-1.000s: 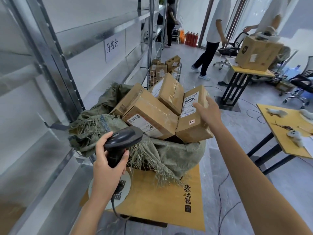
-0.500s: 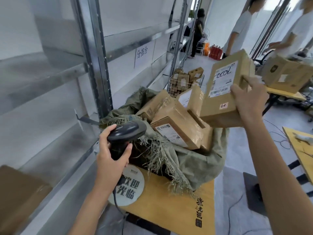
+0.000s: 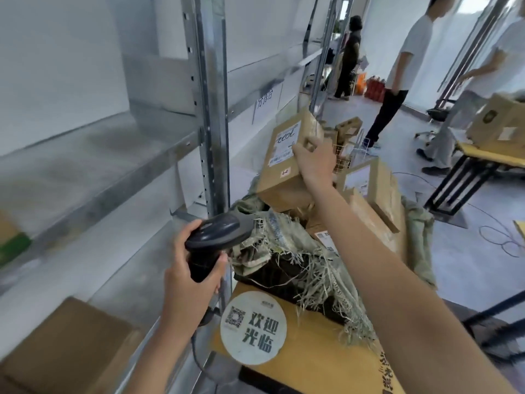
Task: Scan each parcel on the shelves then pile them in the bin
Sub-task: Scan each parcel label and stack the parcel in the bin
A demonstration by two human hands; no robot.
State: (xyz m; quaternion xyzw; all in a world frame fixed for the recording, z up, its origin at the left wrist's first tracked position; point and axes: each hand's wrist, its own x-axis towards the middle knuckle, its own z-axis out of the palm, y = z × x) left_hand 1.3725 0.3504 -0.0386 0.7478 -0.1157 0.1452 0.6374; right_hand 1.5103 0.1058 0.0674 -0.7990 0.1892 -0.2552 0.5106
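The right hand is gripping a parcel at frame centre, the left hand is clutching the scanner, and the one-handed hold is risking a drop.

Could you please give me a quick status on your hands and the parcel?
Left hand grips scanner. Right hand holds labelled parcel above sack-lined bin. Bin already crowded with parcels.

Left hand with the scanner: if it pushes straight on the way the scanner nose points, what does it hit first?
Probably the frayed edge of the sack lining the bin: the scanner in the left hand points right at it, nose nearly at the fibres. Depth is unclear; the shelf post stands just behind.
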